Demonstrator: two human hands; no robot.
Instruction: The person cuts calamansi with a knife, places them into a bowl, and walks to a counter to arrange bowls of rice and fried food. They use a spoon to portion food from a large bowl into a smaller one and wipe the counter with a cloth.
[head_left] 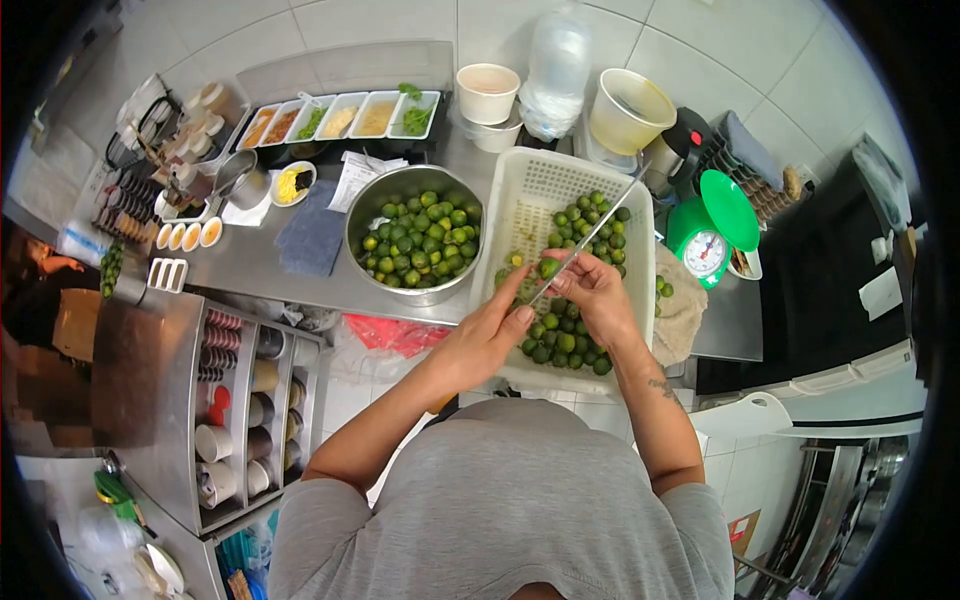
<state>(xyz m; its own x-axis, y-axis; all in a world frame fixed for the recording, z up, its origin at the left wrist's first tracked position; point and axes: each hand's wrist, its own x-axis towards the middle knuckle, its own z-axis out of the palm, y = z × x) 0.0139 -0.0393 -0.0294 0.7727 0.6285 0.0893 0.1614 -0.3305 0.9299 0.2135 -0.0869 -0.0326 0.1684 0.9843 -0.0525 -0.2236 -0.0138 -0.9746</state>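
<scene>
A long thin knife [600, 222] slants across the white perforated basket [525, 170], its free end toward the upper right. Its lower end runs to the thumb of my left hand [490, 335], whose closed fingers appear to hold it; the handle is hidden. My right hand [598, 300] is closed in a pinch at a small green lime [548, 268], beside the blade. Both hands are above the basket. Loose green limes [562, 338] lie below them. Left of the basket, a steel pot [417, 293] holds many more limes [420, 240].
Condiment trays [345, 116] line the back, beside white tubs [488, 92]. A green scale [705, 240] and a beige cloth [678, 305] are on the right. A blue cloth [310, 240] lies left of the pot. A shelf unit [245, 400] with cups stands lower left.
</scene>
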